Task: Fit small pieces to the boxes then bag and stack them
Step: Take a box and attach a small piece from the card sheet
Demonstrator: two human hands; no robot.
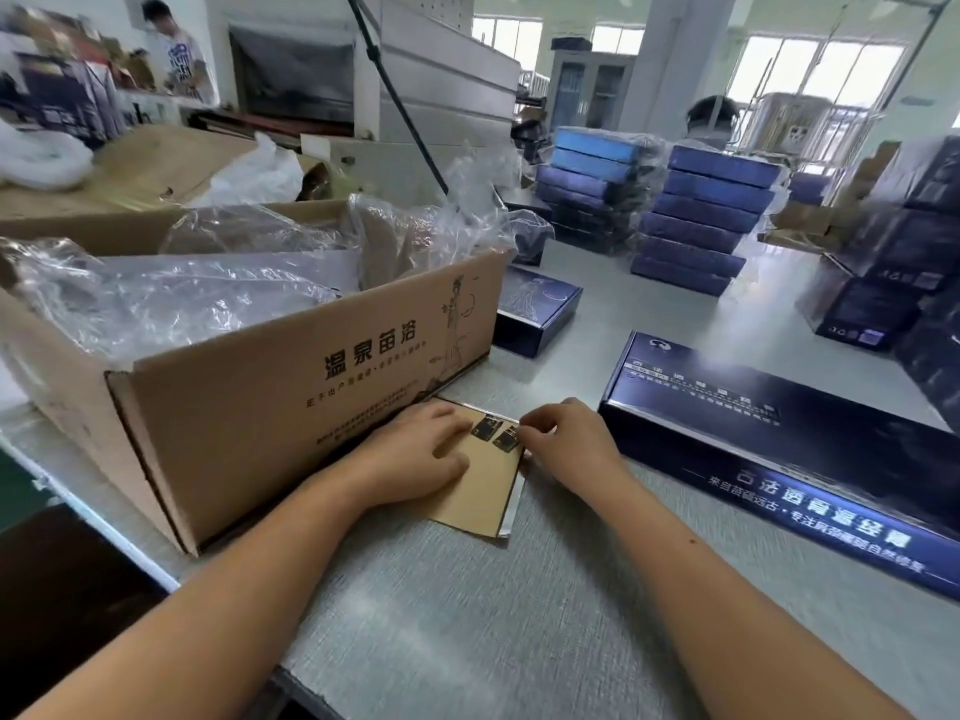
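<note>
Your left hand (415, 454) presses flat, fingers fairly straight, on the tan card sheet (483, 498), which lies on the grey table (519, 605) against the big brown corrugated carton (311, 392). Your right hand (566, 444), fingers curled, pinches at the edge of the small dark rectangular pieces (506, 440) at the sheet's far end. Pull too sharply and a piece may tear or curl; lighten your left hand and the sheet could slide. The carton holds crumpled clear plastic bags (171, 298). The long dark-blue printed box (779, 433) on the right lies closed, its contents hidden.
</note>
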